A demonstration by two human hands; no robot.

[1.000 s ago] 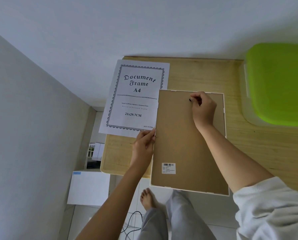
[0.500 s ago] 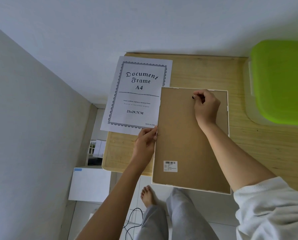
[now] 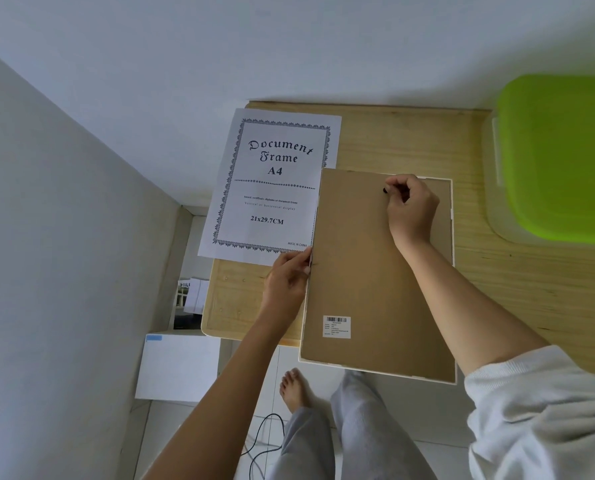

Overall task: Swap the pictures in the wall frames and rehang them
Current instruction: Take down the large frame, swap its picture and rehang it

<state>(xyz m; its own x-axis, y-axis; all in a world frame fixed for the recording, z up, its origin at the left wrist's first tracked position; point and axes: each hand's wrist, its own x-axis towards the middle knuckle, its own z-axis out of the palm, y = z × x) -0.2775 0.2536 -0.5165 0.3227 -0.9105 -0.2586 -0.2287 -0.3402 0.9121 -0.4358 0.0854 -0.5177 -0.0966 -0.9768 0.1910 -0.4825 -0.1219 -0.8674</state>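
Note:
A white picture frame (image 3: 453, 237) lies face down on the wooden table (image 3: 410, 140), its brown backing board (image 3: 368, 271) facing up with a barcode sticker near the bottom. The board's left edge is raised off the frame. My left hand (image 3: 287, 282) holds that left edge at mid height. My right hand (image 3: 412, 209) pinches a small black tab near the board's top. A printed sheet reading "Document Frame A4" (image 3: 271, 185) lies to the left of the frame, partly overhanging the table's left edge.
A clear storage box with a green lid (image 3: 559, 157) stands at the table's right. White walls rise behind and to the left. Below the table's edge are my legs, a bare foot, a black cable (image 3: 264, 441) and a white box (image 3: 178, 367).
The backing board's left edge has lifted slightly out of the frame. Both hands keep their places on it. The view has shifted a little.

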